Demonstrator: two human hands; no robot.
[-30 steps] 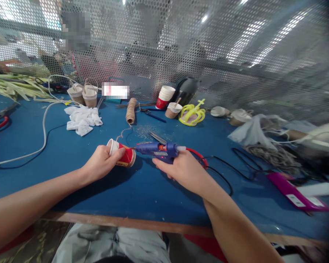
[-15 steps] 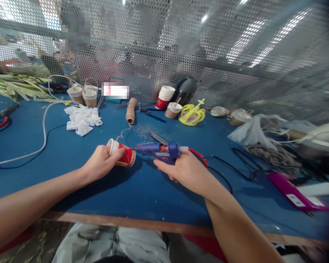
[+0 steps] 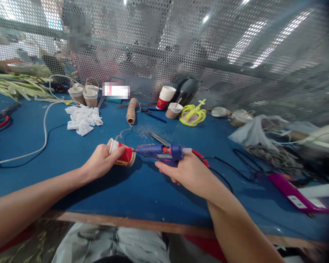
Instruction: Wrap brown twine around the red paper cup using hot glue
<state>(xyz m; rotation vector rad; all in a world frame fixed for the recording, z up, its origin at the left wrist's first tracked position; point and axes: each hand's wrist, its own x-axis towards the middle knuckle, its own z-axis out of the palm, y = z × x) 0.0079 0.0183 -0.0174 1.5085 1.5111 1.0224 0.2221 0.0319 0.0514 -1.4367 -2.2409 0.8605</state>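
Pinching a red paper cup (image 3: 127,157) between thumb and fingers of the left hand (image 3: 98,160), mouth leftward; curling the right hand (image 3: 190,170) around a blue glue gun (image 3: 150,150). Drawn slightly rightward since a second ago, with the nozzle (image 3: 134,150) still beside the cup's base end, contact unclear: probably still gluing. Ahead of the left fingers, loose twine (image 3: 123,132) toward a spool (image 3: 131,111); past the right fingers, behind the gun, scissors (image 3: 158,137), perhaps in the way

two hands (image 3: 100,163) (image 3: 191,173), one yellow crown (image 3: 192,117)
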